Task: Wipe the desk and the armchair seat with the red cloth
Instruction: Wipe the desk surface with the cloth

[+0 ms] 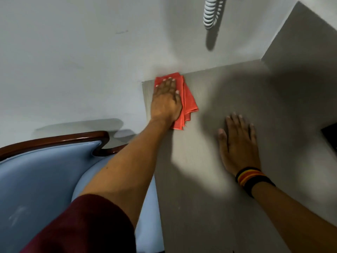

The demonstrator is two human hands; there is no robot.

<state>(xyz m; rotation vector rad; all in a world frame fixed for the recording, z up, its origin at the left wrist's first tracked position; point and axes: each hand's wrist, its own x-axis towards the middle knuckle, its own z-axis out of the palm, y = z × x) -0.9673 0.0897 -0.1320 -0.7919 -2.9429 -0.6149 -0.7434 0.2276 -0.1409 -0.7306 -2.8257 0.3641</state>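
Observation:
The folded red cloth (189, 103) lies flat at the far left corner of the grey desk (209, 179). My left hand (166, 99) presses down on it, palm flat and fingers together, covering most of the cloth. My right hand (237, 141) rests flat on the desk to the right of the cloth, fingers spread, holding nothing; a striped wristband sits on that wrist. The light blue armchair (36, 179) with a dark wooden frame stands at the lower left, against the desk's left edge, and my left arm crosses over its seat.
A white wall (73, 61) rises behind the desk and chair. A coiled white cord (212, 11) hangs on it at the top. A dark flat object (331, 136) lies at the desk's right edge. A grey raised surface (306, 42) stands at the far right.

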